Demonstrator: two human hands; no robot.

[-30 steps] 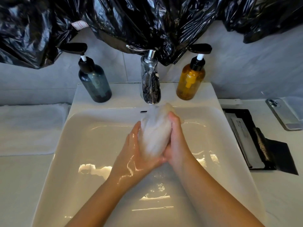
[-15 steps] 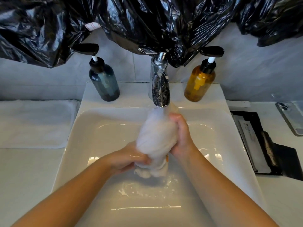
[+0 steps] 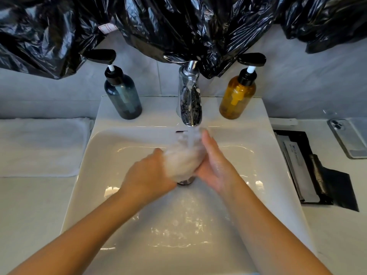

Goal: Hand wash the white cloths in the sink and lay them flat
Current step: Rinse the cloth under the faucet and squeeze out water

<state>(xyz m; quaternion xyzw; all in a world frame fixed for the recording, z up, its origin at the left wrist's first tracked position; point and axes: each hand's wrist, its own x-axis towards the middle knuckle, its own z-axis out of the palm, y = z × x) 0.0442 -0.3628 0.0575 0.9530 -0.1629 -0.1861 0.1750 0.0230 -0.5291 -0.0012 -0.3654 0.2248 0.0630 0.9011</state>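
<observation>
1 bunched white cloth [image 3: 184, 161] sat between both hands under the running tap [image 3: 189, 104], just above the drain [image 3: 185, 182] of the sink [image 3: 111, 155]. The left hand [image 3: 151, 175] curled its fingers round the cloth; the right hand [image 3: 216, 165] pressed straight fingers flat against its other side. Above, black plastic sheeting [image 3: 178, 26] hung down the wall and covered the tap's top. 2 pump bottles stood on the sink's back ledge: 1 blue-grey bottle [image 3: 124, 98] left of the tap, 1 amber bottle [image 3: 237, 96] right of it. On the bench [image 3: 29, 215], 1 folded white towel [image 3: 39, 145] lay left of the sink; 1 black tray [image 3: 317, 171] and 1 phone [image 3: 347, 137] lay to its right.
</observation>
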